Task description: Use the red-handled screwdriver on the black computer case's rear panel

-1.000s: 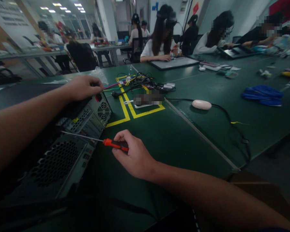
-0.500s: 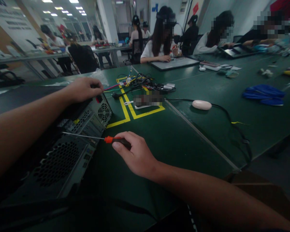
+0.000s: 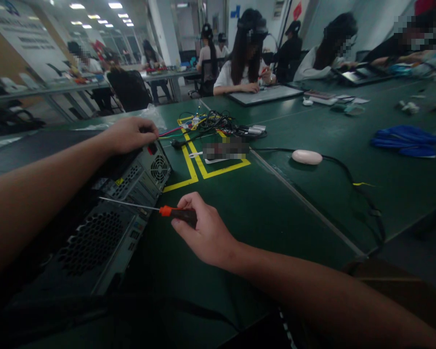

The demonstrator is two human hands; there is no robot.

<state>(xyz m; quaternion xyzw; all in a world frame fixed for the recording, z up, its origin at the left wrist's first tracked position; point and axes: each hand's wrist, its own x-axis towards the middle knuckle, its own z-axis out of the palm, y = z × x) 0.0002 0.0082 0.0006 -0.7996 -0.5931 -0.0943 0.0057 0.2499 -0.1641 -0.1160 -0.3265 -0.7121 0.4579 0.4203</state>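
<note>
A grey computer case [image 3: 105, 232] lies on its side on the green table [image 3: 261, 213], its rear panel with fan grille and vents facing me. My left hand [image 3: 131, 134] rests on the case's top far corner, fingers curled over the edge. My right hand [image 3: 205, 232] grips a screwdriver [image 3: 167, 211] with an orange-and-black handle. Its long thin shaft points left, with the tip at the case's rear panel.
Yellow tape lines [image 3: 194, 169] mark the table beyond the case, with a tangle of cables [image 3: 218, 123] and a white mouse [image 3: 307, 156] on a black cord. Blue cloth [image 3: 407, 138] lies far right. Several people sit working at the table's far side.
My right hand shifted slightly up and left, levelling the screwdriver against the rear panel. My left hand has stayed on the case corner.
</note>
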